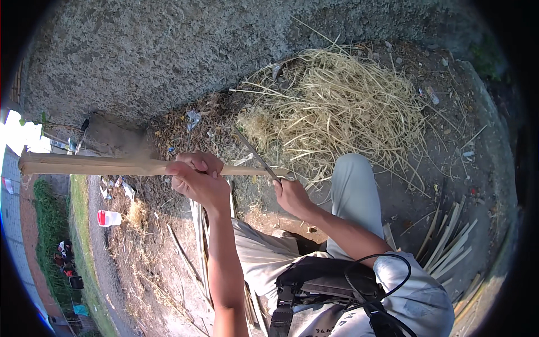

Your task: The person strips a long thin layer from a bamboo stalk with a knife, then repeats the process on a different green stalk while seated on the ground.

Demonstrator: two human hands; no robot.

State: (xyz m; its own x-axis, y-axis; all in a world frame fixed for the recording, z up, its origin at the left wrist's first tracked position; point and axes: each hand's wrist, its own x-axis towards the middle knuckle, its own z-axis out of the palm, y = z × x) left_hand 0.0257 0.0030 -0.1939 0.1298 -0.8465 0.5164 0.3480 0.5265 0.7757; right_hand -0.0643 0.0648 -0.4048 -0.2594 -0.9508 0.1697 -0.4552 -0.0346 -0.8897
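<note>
My left hand (199,177) is closed around a long, pale split bamboo strip (95,165), which lies nearly level across the view, its wider end reaching far left. In my right hand (295,197) is a knife (251,147) with a long narrow blade, angled up and to the left. The blade crosses the strip's thinner right end, close to my right knee (353,180). My right fingers wrap the knife's lower end, so its handle is mostly hidden.
A large heap of pale shavings (348,106) lies ahead, below a rough grey wall (168,56). Cut strips (452,241) are bundled at the right; more strips (197,236) lie under my left arm. A red-and-white plastic container (109,218) rests on the ground at left.
</note>
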